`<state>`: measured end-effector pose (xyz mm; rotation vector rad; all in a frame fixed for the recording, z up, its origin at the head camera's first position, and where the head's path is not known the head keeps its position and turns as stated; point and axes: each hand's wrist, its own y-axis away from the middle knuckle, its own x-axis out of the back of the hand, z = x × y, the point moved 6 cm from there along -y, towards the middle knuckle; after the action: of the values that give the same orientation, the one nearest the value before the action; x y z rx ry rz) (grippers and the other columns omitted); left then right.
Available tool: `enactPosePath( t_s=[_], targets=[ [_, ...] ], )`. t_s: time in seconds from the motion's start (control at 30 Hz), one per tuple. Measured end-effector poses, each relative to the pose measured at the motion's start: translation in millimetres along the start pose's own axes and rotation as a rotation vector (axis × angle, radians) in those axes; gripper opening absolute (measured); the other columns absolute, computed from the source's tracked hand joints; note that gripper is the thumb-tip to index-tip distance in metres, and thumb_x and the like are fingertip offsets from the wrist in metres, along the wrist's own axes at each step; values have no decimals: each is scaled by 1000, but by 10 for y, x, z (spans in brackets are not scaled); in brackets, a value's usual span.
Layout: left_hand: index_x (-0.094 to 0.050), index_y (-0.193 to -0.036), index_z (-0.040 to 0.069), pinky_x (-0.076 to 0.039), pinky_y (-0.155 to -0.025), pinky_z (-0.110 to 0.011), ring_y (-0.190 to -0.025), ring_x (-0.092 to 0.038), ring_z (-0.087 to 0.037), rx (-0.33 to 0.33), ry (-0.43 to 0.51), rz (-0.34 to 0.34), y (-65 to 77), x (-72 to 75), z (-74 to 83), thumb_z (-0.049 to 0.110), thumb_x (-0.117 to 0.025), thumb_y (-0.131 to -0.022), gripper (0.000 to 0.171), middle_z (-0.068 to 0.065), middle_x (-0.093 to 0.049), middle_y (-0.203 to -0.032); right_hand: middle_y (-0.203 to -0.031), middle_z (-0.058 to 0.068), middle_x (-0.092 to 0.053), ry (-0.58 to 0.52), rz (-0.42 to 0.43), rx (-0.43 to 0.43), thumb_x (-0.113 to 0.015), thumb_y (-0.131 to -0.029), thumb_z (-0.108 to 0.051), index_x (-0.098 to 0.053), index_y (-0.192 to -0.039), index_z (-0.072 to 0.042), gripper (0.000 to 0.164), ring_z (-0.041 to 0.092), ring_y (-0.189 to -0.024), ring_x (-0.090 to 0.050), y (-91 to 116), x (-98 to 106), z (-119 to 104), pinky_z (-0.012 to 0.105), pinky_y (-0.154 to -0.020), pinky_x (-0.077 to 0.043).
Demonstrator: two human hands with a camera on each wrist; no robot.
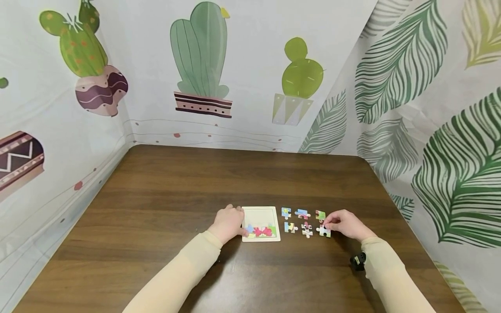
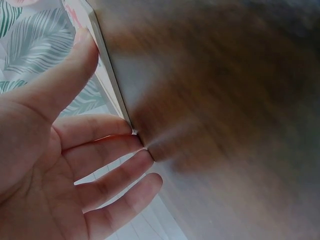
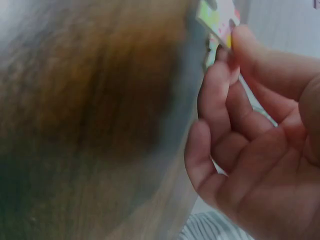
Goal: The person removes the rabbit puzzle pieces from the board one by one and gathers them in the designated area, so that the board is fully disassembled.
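Right wrist view first: the right hand has its grip clamped on a puzzle piece, pinched between thumb and finger. Can't really tell if it's fully off the desk or just tipped up. Left hand isn't pinching anything as far as I can see; that grip is apart, fingers spread and fairly straight, thumb over the rim of the tray and fingertips against its edge, on the 9 o'clock side.

Moving out from the pinched one, a green piece is just beside it at 12 o'clock and a pinkish piece is near at 9. Further toward 9 and 10 you get a blue-and-cream piece, a blue-and-pink piece and a blue piece. Past those, at 9 o'clock, the tray lies flat on the desk.

Progress-wise I'd call it roughly a third done: the 6 o'clock strip of the tray has a colourful row in it, while everything toward 12 is bare. Six pieces sit outside the tray, counting the pinched one, so I'd guess those are what's left. Whether the row is properly locked together is too small to make out.
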<state>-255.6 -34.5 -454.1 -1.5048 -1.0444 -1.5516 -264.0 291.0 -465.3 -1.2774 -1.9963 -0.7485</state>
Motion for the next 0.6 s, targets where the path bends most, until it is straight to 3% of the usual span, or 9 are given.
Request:
enactPosePath(
  t_s=[0.13, 0.6],
  targets=[
    [-64, -122, 6, -55, -65, -37, -98, -57, -25, 1, -3, -10, 0, -3, 5, 57, -73, -68, 76, -7, -63, -123, -75, -3, -64, 63, 25, -24, -68, -85, -9, -69, -80, -8, 5, 12, -69, -52, -2, -32, 15, 30, -64, -44],
    [-64, -121, 7, -54, -65, -37, -95, -57, -24, 5, -2, -14, 2, -18, -7, 59, -73, -68, 75, -6, -63, -122, -78, -1, -66, 87, 48, -61, -68, -85, -9, -70, -80, -7, 6, 14, -71, -52, -1, -46, -9, 33, -67, -44]
  ],
)
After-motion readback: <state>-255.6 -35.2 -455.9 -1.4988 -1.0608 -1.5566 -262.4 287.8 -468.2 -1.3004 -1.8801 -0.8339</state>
